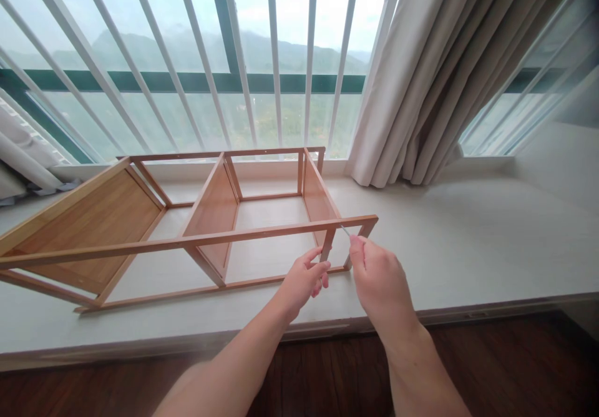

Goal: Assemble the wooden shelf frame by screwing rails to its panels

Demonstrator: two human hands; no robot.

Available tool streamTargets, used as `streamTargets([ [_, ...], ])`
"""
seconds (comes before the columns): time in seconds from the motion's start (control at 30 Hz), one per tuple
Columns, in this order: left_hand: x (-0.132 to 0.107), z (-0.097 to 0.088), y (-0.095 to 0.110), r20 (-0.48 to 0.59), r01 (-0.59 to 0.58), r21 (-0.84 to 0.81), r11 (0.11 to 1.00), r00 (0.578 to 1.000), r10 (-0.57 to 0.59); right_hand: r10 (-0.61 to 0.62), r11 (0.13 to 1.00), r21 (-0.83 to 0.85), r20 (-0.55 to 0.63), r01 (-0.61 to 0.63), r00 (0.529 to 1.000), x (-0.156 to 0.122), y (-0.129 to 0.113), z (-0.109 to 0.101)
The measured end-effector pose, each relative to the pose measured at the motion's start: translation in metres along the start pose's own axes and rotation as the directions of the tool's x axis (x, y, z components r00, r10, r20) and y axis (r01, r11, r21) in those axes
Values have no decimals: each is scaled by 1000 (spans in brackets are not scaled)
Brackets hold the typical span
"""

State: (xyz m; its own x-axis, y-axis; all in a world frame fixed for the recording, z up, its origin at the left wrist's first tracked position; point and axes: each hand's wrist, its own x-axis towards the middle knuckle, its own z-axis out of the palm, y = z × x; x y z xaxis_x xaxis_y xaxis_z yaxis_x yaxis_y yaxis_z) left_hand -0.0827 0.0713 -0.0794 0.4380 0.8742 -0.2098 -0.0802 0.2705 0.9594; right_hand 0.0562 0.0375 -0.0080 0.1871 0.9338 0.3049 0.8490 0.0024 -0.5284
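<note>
A wooden shelf unit [262, 235] lies on its side on the white window ledge, its long rails running left to right and its panels standing upright between them. My left hand [303, 284] is closed round a short crosspiece [328, 242] near the right end, thumb in front and fingers partly behind it. In my closed right hand [382, 278] is a thin metal hex key [345, 230], most of it hidden by the fingers. Its tip meets the upper front rail close to the rail's right end.
White window bars [274, 61] rise behind the ledge [449, 242]. A beige curtain [402, 92] hangs down to it at the right, and another curtain [23, 155] bunches at the far left. Dark wooden floor [327, 373] lies below the ledge's front edge.
</note>
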Motion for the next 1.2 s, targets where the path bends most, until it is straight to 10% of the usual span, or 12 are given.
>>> streamTargets([
  [0.63, -9, 3, 1, 9, -4, 1, 1000, 1000, 4, -181, 983, -36, -104, 179, 978, -5, 11, -7],
  [1.2, -6, 10, -6, -39, -80, 23, 997, 996, 80, -43, 988, 148, -35, 48, 998, -10, 17, -19],
])
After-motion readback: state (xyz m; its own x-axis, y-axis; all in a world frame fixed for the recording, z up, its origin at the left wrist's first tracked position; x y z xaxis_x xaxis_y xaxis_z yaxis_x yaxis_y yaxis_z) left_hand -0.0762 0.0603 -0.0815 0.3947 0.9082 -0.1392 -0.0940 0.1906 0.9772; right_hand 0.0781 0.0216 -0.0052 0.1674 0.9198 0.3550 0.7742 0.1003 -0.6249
